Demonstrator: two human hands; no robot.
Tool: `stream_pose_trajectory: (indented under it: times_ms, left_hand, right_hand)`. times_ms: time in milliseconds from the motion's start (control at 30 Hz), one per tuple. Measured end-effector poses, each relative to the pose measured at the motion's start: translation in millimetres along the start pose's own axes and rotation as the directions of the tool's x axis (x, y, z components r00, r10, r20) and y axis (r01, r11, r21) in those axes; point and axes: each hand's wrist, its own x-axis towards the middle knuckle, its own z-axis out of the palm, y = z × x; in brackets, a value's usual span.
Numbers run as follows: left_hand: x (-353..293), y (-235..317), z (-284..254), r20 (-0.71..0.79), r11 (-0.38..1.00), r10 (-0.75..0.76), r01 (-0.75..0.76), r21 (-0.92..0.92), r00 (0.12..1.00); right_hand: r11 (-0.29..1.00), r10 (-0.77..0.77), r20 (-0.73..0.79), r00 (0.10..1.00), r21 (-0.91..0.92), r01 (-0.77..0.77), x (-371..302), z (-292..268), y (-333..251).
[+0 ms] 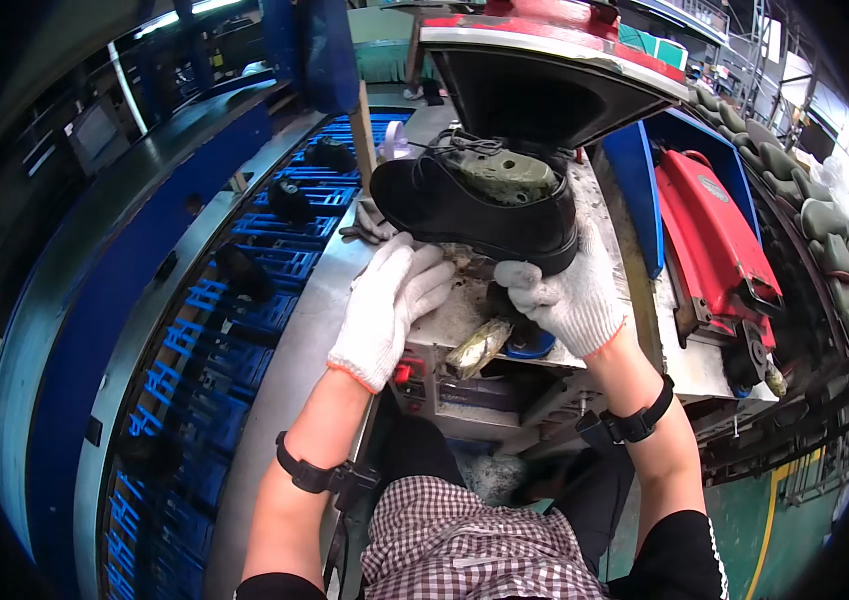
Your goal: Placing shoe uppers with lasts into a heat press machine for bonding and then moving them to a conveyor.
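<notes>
**Grips black shoe (474,222) by the heel in right hand (566,295)**

Has the shoe just above the right hand, toe to the left, with a mottled green last (499,178) in its opening and laces (469,143) on top. Clamps the right hand on the heel, fingers curled below. Holds left hand (394,305) beneath the toe, fingers unclenched and slightly bent; cannot tell touch from a small gap there. Extends both forearms forward from the lower edge, in white gloves and dark bands (314,472). Has a grey glove (369,222) just beside the toe and a yellowish piece (479,347) below, on the worktable (444,322). Faces a red-and-black machine part (544,95) beyond; borders blue racks (179,340) leftward, a red cover (719,230) rightward.
</notes>
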Motion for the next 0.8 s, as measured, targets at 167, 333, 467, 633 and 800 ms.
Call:
stream_pose_trajectory:
  times_ms: [167, 333, 467, 633, 800]
  left_hand:
    - [-27.4, 7.4, 12.7, -0.256, 0.922, 0.136, -0.217, -0.322, 0.957]
    - [-44.0, -0.9, 0.6, -0.141, 0.917, 0.369, -0.335, 0.216, 0.919]
    - [-48.7, -4.6, 19.9, -0.328, 0.947, 0.303, -0.322, -0.002, 0.895]
    - [-56.0, -9.1, 9.6, -0.297, 0.908, 0.383, -0.415, -0.051, 0.875]
    - [-66.5, 4.6, 22.7, -0.307, 0.895, 0.426, -0.447, 0.002, 0.851]
  right_hand:
    - [0.986, 0.042, 0.068, 0.997, 0.159, -0.052, 10.1, 11.1, 32.9]
    - [0.971, 0.120, -0.002, 0.993, 0.208, -0.117, 9.1, 18.5, 64.7]
    - [0.971, 0.139, -0.024, 0.990, 0.200, -0.131, 5.9, 34.2, 84.0]
    - [0.968, 0.185, -0.042, 0.982, 0.178, -0.175, 2.8, 38.7, 97.9]
    - [0.983, 0.159, -0.034, 0.987, 0.099, -0.155, -4.1, 34.5, 114.6]
